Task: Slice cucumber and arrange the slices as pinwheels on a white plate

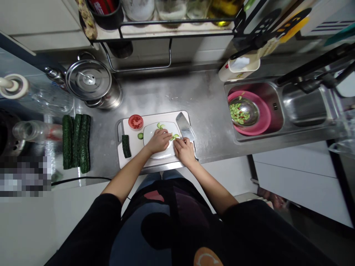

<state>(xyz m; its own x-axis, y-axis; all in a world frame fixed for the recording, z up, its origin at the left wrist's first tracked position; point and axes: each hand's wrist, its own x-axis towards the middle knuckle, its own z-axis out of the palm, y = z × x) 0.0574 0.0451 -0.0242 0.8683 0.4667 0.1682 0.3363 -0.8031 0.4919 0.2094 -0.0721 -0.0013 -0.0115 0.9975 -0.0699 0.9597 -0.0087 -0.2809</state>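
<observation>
On the white cutting board (130, 153) lies a white square plate (166, 153). A few cucumber slices (159, 126) rest near its far edge, and more cucumber slices (174, 137) lie at its right side. My left hand (160, 141) reaches over the plate, fingers bent together with the tips at the right-hand slices. From the other side my right hand (185, 150) pinches at the same slices, over the plate's right rim. A cleaver (185, 126) lies on the board just beyond my right hand. Left of the plate are a halved tomato (135, 122), a cucumber end (140, 136) and a dark cucumber piece (126, 146).
Several whole cucumbers (76, 142) lie on the counter at left, below a lidded steel pot (91, 83). At right, a pink basin (264, 118) in the sink holds a bowl (251, 111) of chopped pieces. A utensil holder (235, 72) and jar rack (177, 31) stand behind.
</observation>
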